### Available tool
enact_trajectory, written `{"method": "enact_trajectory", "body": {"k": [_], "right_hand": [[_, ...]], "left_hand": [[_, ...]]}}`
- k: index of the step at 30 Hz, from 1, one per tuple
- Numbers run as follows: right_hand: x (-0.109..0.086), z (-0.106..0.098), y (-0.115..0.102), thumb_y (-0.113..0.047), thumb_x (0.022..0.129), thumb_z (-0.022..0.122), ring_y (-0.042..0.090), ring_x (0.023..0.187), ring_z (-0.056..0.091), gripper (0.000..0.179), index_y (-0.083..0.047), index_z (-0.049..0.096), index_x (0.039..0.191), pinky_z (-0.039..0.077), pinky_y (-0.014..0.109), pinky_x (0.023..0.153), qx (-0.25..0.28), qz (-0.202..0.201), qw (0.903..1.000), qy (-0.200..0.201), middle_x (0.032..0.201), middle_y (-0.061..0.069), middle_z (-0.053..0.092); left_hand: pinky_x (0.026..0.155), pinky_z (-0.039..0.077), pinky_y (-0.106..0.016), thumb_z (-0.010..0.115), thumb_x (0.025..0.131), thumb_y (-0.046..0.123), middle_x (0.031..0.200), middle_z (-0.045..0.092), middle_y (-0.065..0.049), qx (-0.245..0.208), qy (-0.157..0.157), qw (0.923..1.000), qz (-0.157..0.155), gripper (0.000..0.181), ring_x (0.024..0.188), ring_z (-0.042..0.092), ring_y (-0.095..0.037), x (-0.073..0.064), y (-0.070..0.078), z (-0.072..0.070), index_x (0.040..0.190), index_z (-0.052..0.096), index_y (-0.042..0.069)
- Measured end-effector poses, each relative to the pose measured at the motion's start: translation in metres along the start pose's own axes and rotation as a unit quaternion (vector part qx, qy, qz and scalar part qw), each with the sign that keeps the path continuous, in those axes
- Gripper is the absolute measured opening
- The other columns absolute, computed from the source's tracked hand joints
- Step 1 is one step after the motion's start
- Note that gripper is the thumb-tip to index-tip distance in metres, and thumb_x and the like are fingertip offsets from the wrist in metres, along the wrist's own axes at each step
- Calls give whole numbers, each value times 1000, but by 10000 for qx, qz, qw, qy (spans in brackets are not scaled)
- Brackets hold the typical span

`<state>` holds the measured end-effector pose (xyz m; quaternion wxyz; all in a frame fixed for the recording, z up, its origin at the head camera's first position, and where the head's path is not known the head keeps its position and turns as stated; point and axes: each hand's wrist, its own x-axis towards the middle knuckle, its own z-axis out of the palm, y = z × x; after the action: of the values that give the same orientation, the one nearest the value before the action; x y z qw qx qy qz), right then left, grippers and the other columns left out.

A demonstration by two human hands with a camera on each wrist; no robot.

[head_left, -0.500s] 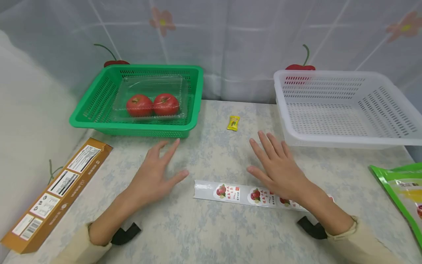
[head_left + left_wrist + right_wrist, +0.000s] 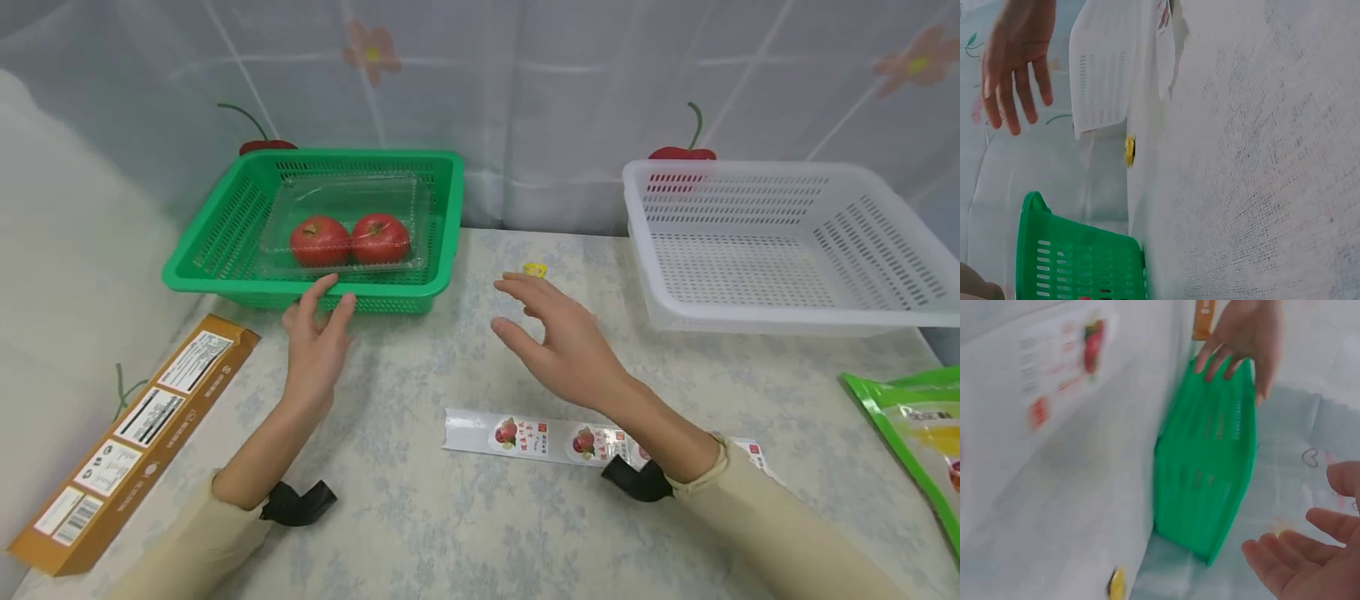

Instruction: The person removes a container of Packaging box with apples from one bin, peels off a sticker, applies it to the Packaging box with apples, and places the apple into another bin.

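My left hand (image 2: 313,354) is at the front rim of a green basket (image 2: 397,291), its fingers spread and loosely bent. Whether the fingertips touch the rim cannot be told. Inside that basket lies a clear plastic box (image 2: 345,190) with two red apples, one on the left (image 2: 318,242) and one on the right (image 2: 380,239). My right hand (image 2: 570,350) hovers over the table with relaxed fingers and nothing in it, partly covering a small yellow packet (image 2: 535,269). Under the right forearm lies a strip of apple stickers (image 2: 468,429); the right wrist view shows the right hand (image 2: 1316,562) palm up to the camera.
A white basket (image 2: 787,317) stands at the back right. Along the left side lies a long brown carton (image 2: 135,446). At the right edge is a green-edged bag (image 2: 911,417). A patterned curtain (image 2: 562,108) hangs behind the table.
My left hand has moved forward and left to the green basket's front rim. The right hand has shifted left and turned on its side, now hiding part of the yellow packet.
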<state>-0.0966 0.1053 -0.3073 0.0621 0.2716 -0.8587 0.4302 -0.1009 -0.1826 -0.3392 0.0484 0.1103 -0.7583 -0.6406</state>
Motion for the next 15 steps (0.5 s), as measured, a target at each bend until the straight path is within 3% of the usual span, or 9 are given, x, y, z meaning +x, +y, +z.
{"method": "enact_trajectory", "body": {"k": [3, 7, 10, 15], "right_hand": [[24, 13, -11, -19, 100, 60, 19, 122, 52, 42, -4, 53, 138, 48, 36, 97, 842, 214, 9962, 51, 140, 7, 52], [57, 28, -25, -23, 101, 57, 17, 125, 52, 45, -7, 49, 142, 47, 32, 98, 1620, 788, 9836, -28, 144, 3, 48], [83, 41, -33, -26, 101, 57, 18, 127, 51, 48, -9, 46, 145, 47, 34, 98, 1938, 1165, 9741, -39, 146, 2, 46], [122, 64, -40, -31, 100, 59, 20, 130, 47, 57, -13, 38, 150, 47, 36, 96, 2241, 1464, 9635, -29, 150, 2, 40]], "left_hand": [[98, 38, -38, 54, 102, 38, 142, 15, -8, -3, 464, 9987, 231, 49, 121, 40, -25, 5, -3, 4, 143, 45, 14], [104, 36, -38, 59, 100, 32, 137, 20, -12, -143, 906, 9952, 337, 44, 130, 34, -25, 11, -2, 12, 135, 50, 6], [102, 39, -39, 62, 98, 31, 141, 20, -11, -294, 1065, 9938, 149, 44, 130, 35, -28, 13, 1, 14, 133, 52, 6], [102, 41, -39, 65, 97, 31, 143, 19, -12, -361, 1118, 9931, -3, 43, 132, 35, -31, 12, 3, 13, 131, 55, 7]]}}
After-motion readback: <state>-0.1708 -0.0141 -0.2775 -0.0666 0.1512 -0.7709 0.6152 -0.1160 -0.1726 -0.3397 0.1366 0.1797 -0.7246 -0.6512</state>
